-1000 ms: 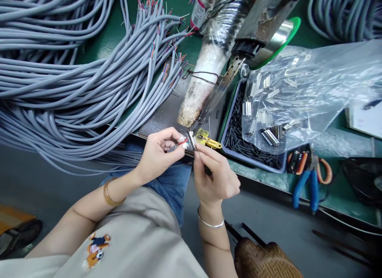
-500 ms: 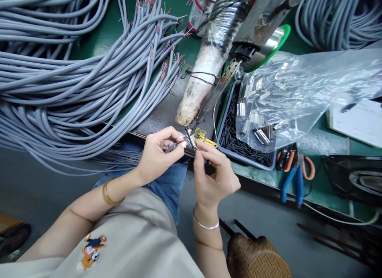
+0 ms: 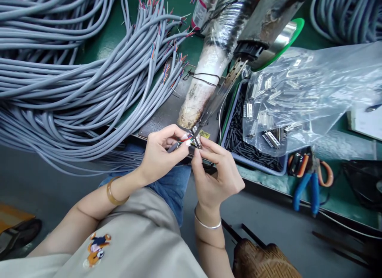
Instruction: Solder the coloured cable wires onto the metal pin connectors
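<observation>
1. Connector [image 3: 195, 138] sits at the tabletop's [image 3: 103, 49] near edge, between both hands, just below the iron [image 3: 228, 81] and the scorched duct [image 3: 191, 100].
2. Left hand [image 3: 159, 152]: grip pinching the coloured wires [image 3: 184, 140], thumb against forefinger. Tips kept right by the connector, probably so that loose strands stay lined up with its pins.
3. Right hand [image 3: 219, 172]: thumb and forefinger close together at the connector's near end; cannot tell whether the grip pinches it or something thin. Likely placed there to steady or feed from the opposite side.
4. Duct mouth hangs over the work, presumably to draw fumes. Iron's lower end is angled down beside it, which leaves both hands free.
5. Cables [image 3: 89, 85] lie massed on the left, many stripped ends toward the middle, probably for easy reach by that hand.
6. Bin [image 3: 259, 164] of black tubes [image 3: 237, 140] on the right, bag [image 3: 322, 77] of connectors partly over it: small parts near the right hand.
7. Pliers [image 3: 306, 187] just beside the bin, handles overhanging the edge, seemingly for quick pickup.
</observation>
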Demonstrator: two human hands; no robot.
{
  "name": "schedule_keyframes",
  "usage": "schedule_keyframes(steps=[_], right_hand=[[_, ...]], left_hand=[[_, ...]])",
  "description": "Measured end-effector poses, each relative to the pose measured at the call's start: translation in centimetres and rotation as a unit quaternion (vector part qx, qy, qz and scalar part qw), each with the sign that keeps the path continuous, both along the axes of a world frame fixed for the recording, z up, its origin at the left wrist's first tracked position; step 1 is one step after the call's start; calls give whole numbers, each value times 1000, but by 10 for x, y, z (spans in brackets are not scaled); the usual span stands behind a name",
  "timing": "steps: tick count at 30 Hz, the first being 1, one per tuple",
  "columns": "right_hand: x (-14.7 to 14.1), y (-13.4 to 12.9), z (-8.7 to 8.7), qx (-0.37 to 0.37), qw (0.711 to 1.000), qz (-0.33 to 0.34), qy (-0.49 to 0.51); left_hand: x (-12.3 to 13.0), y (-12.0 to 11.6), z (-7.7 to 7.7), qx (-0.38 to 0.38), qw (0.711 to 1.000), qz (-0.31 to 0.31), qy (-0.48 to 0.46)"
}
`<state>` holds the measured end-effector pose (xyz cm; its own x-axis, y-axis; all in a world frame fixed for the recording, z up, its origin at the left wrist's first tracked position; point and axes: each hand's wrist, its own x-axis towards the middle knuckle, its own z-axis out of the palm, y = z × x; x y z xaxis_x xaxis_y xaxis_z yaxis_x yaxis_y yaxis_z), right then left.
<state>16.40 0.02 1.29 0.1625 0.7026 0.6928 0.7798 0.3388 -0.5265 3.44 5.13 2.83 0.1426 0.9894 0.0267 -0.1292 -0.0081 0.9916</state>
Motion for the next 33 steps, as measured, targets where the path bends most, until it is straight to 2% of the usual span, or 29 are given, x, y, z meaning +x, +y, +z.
schedule_keyframes(steps=[6, 10, 13, 16, 19, 22, 24, 26, 28, 31, 32, 33], right_hand=[[2, -3, -3, 13, 1000, 8, -16], [4, -4, -4, 1, 999, 20, -49], [5, -6, -5, 4, 996, 34, -79], [5, -10, -6, 24, 995, 24, -92], [3, -16, -4, 34, 998, -9, -59], [0, -22, 2, -38, 998, -5, 52], [-1, -24, 8, -125, 983, 37, 126], [0, -25, 13, -157, 972, 51, 166], [1, -25, 17, -87, 979, 14, 186], [4, -29, 24, 140, 973, -62, 175], [4, -32, 27, 183, 968, -76, 156], [3, -35, 29, 173, 972, -86, 135]], left_hand=[[-3, 2, 1, -42, 999, -20, -26], [-5, 1, -4, -81, 996, -40, -23], [-6, -1, -8, -80, 996, -46, -12], [-7, -6, -7, -79, 996, -52, 3], [-11, -12, -2, -81, 995, -56, -8], [-17, -20, 5, -75, 993, -77, -45], [-21, -23, 9, -78, 989, -99, -72], [-25, -25, 13, -95, 984, -117, -101], [-28, -25, 14, -120, 977, -123, -125], [-29, -25, 11, -153, 970, -120, -142], [-29, -25, 9, -163, 969, -122, -143], [-29, -25, 8, -170, 967, -125, -142]])
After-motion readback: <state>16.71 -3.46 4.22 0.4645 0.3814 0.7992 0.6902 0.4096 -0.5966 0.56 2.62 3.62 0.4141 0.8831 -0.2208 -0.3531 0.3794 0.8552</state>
